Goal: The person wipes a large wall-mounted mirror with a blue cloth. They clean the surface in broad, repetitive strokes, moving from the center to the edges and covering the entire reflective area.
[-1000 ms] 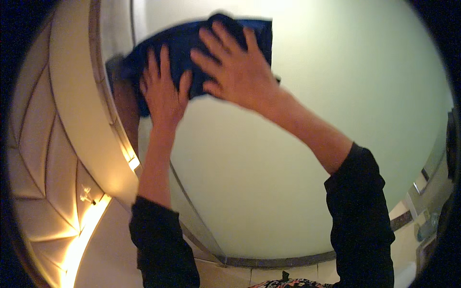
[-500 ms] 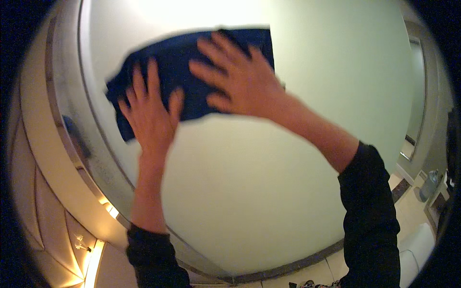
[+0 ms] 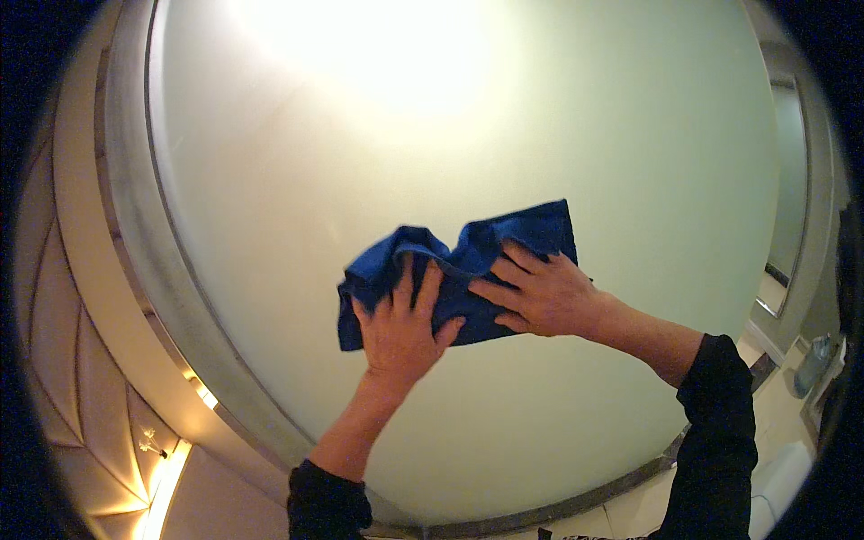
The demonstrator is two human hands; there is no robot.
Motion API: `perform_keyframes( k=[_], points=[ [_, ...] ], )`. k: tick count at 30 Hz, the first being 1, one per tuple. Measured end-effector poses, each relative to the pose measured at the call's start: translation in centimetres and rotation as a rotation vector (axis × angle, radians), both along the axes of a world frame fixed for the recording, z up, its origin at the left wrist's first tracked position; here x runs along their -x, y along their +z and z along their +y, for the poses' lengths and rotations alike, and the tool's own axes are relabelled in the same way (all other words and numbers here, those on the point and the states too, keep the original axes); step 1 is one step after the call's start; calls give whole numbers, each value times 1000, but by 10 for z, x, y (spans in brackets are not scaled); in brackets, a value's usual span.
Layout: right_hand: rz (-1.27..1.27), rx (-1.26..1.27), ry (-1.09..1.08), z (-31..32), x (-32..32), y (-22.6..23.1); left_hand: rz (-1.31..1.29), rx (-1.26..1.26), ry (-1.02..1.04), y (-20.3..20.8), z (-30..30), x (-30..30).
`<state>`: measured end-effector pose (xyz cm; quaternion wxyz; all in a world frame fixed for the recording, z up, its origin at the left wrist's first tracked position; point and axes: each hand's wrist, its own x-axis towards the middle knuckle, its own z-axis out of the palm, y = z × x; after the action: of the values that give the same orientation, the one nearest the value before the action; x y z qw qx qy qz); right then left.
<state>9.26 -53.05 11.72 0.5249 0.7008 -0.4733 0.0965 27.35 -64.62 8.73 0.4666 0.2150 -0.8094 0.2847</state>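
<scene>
A dark blue cloth [image 3: 466, 308] lies spread and rumpled against a large pale frosted panel [image 3: 540, 405], its upper edge folding into a wave. My left hand [image 3: 400, 335] presses on the cloth's left part, fingers stretched out and apart. On the right part, my right hand [image 3: 556, 299] rests flat, its fingers spread and pointing left. Both hands push the cloth onto the panel without gripping it. The two arms are in black sleeves.
A grey metal frame [image 3: 202, 315] edges the panel on the left, beside a padded wall [image 3: 54, 360] and a lit strip [image 3: 168, 490]. Dark trim [image 3: 585, 507] runs along the bottom. Toward the right rim are a framed panel [image 3: 788, 180] and a white rounded object [image 3: 781, 486].
Both hands have moved down and to the right across the panel, taking the cloth along. The cloth has bunched up, with a fold along its upper edge.
</scene>
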Motion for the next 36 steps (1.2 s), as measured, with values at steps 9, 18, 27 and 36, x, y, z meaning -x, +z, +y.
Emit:
perform_keyframes(
  k=[9, 18, 27, 36],
  points=[
    [111, 757, 112, -13, 30, 197, 350, 611, 47, 246, -21, 32],
    [-40, 542, 14, -5, 27, 119, 313, 464, 15, 170, -4, 52],
    [-37, 98, -1, 18, 21, 26, 5, 135, -18, 52, 15, 18],
    [-138, 528, -120, -1, -6, 180, 361, 631, 37, 253, -20, 37]
  ],
)
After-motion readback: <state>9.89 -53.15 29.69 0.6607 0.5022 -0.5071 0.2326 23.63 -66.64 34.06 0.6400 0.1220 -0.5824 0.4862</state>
